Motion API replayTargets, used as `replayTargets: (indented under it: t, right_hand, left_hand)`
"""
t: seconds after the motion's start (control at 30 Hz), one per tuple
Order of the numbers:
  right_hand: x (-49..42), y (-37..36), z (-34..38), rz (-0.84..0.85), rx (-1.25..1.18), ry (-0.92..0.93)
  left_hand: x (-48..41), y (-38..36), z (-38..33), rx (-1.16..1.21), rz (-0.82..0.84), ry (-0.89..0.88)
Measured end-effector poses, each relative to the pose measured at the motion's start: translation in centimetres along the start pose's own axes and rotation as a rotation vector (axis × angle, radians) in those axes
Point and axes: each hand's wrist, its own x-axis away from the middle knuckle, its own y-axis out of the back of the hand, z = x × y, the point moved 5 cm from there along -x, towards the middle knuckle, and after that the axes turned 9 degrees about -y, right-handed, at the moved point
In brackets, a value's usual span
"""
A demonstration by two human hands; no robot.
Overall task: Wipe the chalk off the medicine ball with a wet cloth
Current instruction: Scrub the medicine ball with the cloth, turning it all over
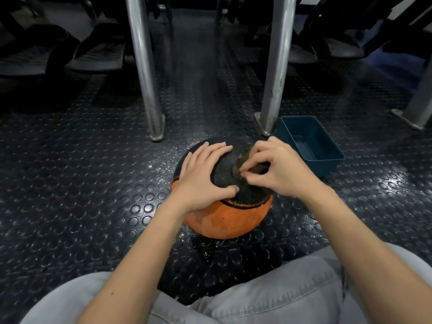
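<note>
Medicine ball (224, 220) (orange below, black on top) sits on the studded rubber floor (93, 183) just ahead of the person's knees, seen from the head camera. The left hand (203, 176) lies flat on its upper left side, fingers spread and nearly straight, gripping nothing. The right hand (278, 169) has fingers and thumb curled, pinching a dark cloth (243, 164) against the ball's top right. Whether the cloth is wet is hard to tell in this dim light. Just beyond the right hand stands a blue plastic tub (311, 146), beside the foot of a metal post (278, 66). A second post (145, 66) stands further left. Grey trousers (280, 288) fill the bottom edge.
</note>
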Motion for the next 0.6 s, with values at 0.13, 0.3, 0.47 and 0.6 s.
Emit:
replayTargets:
  t: [0.13,0.3,0.47,0.6]
  right_hand:
    - [-0.6,0.6,-0.5,-0.08,0.027,-0.102]
    - [0.6,-0.4,1.3,0.044,0.063,-0.013]
    - [-0.8,1.2,-1.2,-0.084,0.078,-0.163]
    - [1.0,-0.2,1.0,0.002,0.033,-0.022]
  left_hand:
    - [-0.4,-0.4,-0.5,-0.031,0.058,-0.005]
    - [0.0,-0.5,-0.4,-0.023,0.048,0.013]
    - [-0.3,-0.8,-1.0,-0.021,0.059,-0.009]
    - [0.0,-0.6,-0.7,-0.015,0.026,0.016]
